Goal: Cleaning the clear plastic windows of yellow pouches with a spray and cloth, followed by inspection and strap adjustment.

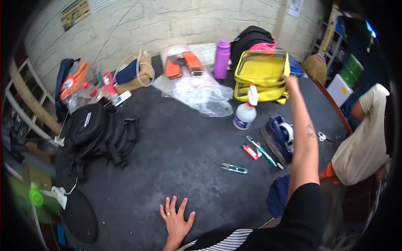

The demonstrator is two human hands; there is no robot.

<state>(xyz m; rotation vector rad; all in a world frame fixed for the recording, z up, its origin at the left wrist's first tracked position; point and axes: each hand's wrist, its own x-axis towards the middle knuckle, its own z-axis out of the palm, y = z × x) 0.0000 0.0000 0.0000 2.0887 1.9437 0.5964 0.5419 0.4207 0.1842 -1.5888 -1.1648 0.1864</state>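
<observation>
My left hand [177,224] lies flat on the dark tabletop near its front edge, fingers spread, holding nothing. Stretched far forward, my right arm reaches a yellow bag [256,94] with a see-through panel. At the bag's right edge, the fingers of my right hand [289,83] are closed on it, partly hidden and small in the view. Just in front of the bag stands a white spray bottle [244,113]. Beside my right forearm sits a dark blue clear-sided pouch [274,138] with a white roll in it.
Thread snips [234,168], a red lighter [250,151] and a toothbrush [261,150] lie mid-table. A black backpack [94,131] rests at left. Orange straps [193,63] on plastic, a purple bottle [222,59] and scissors [323,137] lie farther off. A person's leg [360,142] is at right.
</observation>
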